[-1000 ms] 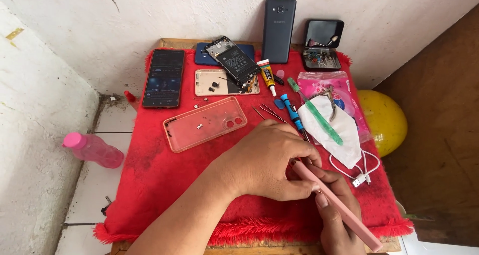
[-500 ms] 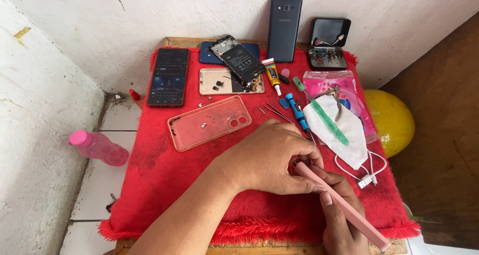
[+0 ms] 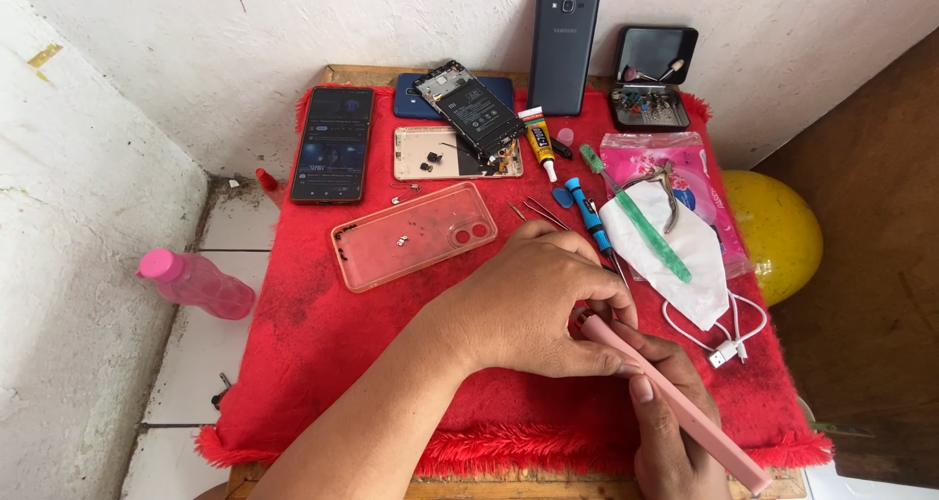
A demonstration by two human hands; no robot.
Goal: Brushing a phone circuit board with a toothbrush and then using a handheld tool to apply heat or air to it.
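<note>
1. Head view, looking down on a small table under a red fringed cloth (image 3: 323, 363).
2. Left hand (image 3: 533, 304) sits at centre, forearm coming in from 7 o'clock. Fingers curled narrow, tips pinched on the upper end of a pink phone (image 3: 675, 407).
3. Right hand (image 3: 670, 431) comes in from 5 o'clock, under the left. Fingers wrapped round the pink phone's lower part, thumb laid along its edge.
4. Pink phone held edge-on, tilted, running from centre down toward 5 o'clock, off the cloth's front edge.
5. Clear pink case (image 3: 416, 236) lies flat at 11 o'clock of the left hand, just beside the wrist, small dark bits inside.
6. Tweezers (image 3: 536, 211) and a blue screwdriver (image 3: 585, 211) at 12 o'clock, close to the knuckles.
7. White face mask (image 3: 675, 265) at 2 o'clock, a green tool (image 3: 641, 221) lying on it; white cable (image 3: 719, 334) at 3 o'clock.
8. Far edge, 12 o'clock: opened phone (image 3: 469, 109), dark phone (image 3: 333, 143), glue tube (image 3: 538, 140).
9. Pink bottle (image 3: 196, 283) on the floor, 9 o'clock, well apart.
</note>
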